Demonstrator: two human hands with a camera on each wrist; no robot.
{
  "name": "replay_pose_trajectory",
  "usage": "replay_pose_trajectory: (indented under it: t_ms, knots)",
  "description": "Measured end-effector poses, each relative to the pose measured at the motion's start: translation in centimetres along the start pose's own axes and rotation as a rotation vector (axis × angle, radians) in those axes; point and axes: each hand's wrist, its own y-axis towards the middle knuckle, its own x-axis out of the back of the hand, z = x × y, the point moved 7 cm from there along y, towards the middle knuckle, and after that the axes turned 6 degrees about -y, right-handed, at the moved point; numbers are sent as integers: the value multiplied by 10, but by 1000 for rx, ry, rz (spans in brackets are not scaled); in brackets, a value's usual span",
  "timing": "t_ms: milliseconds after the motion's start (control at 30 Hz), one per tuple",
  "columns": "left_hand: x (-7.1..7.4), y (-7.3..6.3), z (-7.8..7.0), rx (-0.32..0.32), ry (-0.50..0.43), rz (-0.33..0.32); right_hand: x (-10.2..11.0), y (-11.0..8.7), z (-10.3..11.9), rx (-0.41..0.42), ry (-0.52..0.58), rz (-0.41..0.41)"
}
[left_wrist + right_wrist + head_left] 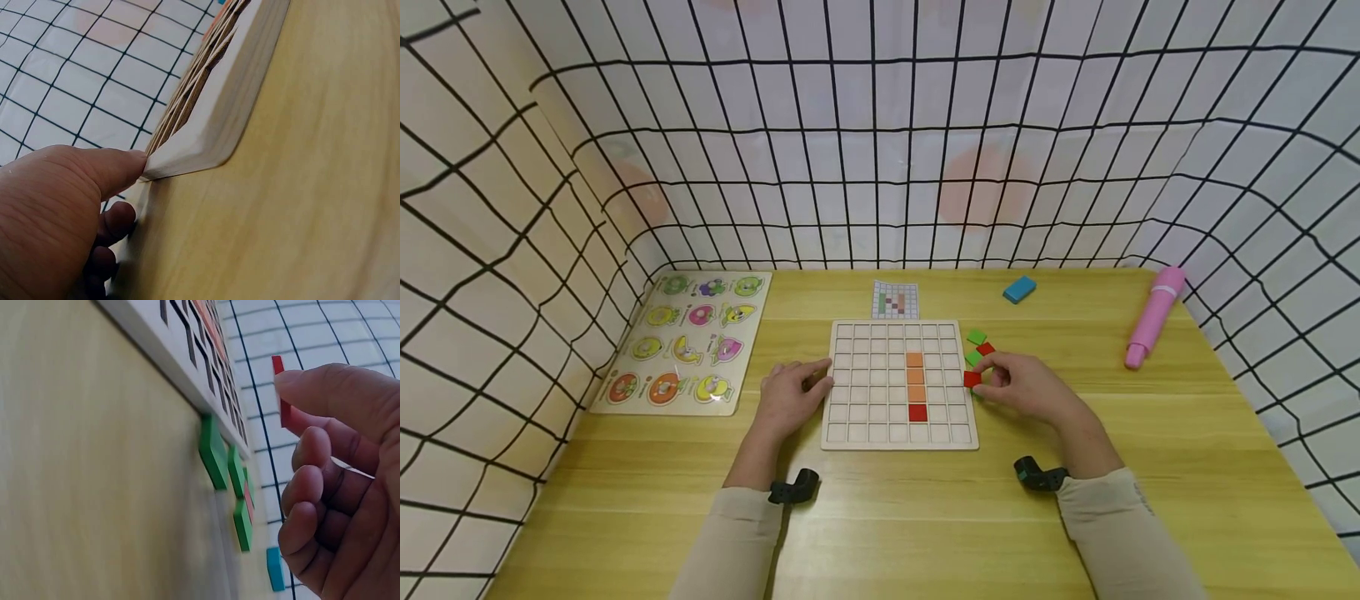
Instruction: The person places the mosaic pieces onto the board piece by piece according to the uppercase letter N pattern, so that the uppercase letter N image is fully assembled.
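Observation:
A wooden grid board [850, 392] lies flat, with three orange tiles [915, 376] and one red tile [917, 412] in a single column. At its left edge rests my left hand [788, 398]; in the left wrist view the thumb touches the board's corner. My right hand [1030, 387] pinches another red tile [280, 394] between thumb and index finger, raised by the board's right edge. Below that hand, loose green tiles [214, 453] lie beside the board, along with a red tile [986, 349]. The right hand partly covers this group in the head view.
Behind the board lies a small printed grid card [895, 300]. A blue block [1019, 289] is at the back right, and a pink marker-shaped object [1153, 318] lies farther right. On the left is a fruit puzzle board [730, 317]. Black wire mesh lines the back and sides.

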Motion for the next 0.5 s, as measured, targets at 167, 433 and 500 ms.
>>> replay_pose_trajectory:
  t_ms: [167, 433, 500]
  knots:
    - [0, 0, 0, 4, 0, 0, -8, 1, 14, 22, 6, 10]
    - [0, 0, 0, 4, -1, 1, -24, 7, 31, 67, -25, 46]
    - [0, 0, 0, 4, -1, 1, -29, 8, 35, 75, -39, 55]
